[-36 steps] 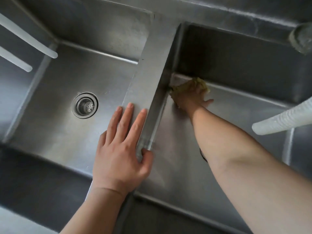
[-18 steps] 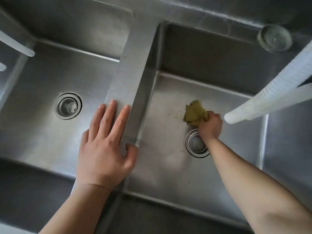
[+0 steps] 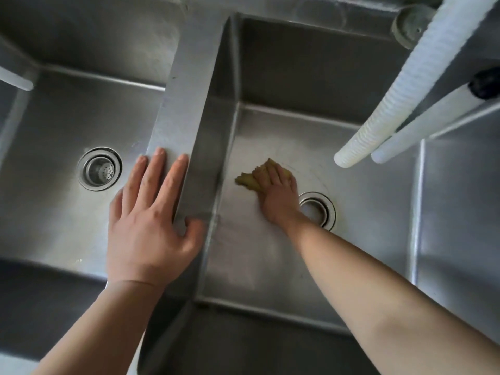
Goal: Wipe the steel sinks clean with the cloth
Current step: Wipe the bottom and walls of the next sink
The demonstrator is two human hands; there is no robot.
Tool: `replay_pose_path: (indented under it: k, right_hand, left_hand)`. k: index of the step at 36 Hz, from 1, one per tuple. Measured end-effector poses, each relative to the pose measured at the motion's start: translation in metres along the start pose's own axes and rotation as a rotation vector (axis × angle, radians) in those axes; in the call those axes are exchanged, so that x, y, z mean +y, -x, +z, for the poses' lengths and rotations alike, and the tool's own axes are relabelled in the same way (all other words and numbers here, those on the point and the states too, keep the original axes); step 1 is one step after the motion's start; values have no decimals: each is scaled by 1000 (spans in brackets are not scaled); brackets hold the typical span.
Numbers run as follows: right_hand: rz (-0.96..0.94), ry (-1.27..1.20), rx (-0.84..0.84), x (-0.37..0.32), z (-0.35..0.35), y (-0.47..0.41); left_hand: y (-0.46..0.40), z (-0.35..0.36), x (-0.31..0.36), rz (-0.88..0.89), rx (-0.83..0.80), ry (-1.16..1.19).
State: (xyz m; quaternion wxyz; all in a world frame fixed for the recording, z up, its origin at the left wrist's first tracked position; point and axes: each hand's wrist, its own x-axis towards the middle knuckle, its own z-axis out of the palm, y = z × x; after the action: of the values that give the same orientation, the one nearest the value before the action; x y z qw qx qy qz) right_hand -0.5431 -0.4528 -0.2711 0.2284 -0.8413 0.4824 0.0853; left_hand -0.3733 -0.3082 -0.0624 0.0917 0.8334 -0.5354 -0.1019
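**Cloth pressed flat on the floor of the right sink**

The yellow-green cloth [image 3: 250, 180] lies on the bottom of the right sink [image 3: 365, 239], close to the wall under the divider [image 3: 186, 104] and just left of that sink's drain [image 3: 320, 211]. The right hand [image 3: 278, 196] sits on top of it, palm down, fingers laid fairly straight over the cloth and pressing it to the steel. Part of the cloth sticks out to the left and past the fingertips; the rest is hidden under the hand. The right forearm reaches in from the lower right, running down into the basin, and its wrist covers the drain's near-left edge.

The left hand [image 3: 151, 228] rests flat on the divider between the two basins, fingers straight and slightly spread, pointing away from the person. Its thumb lies over the divider's right edge. It holds nothing.

The left sink [image 3: 54, 212] shows its own drain [image 3: 99, 168] with a strainer basket. Two white hoses [image 3: 400, 104] hang over the right sink from the upper right, their ends well apart from the cloth.
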Motion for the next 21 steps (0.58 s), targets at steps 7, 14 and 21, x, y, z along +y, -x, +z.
replay_pose_path:
  k: [7, 14, 21]
  right_hand:
    - [151, -53, 61, 71, -15, 48]
    - [149, -295, 326, 80, -66, -1]
    - [23, -33, -117, 38, -70, -59]
  left_hand:
    - [1, 0, 0, -3, 20, 13]
    - [1, 0, 2, -12, 17, 25]
    - [0, 1, 2, -18, 24, 25]
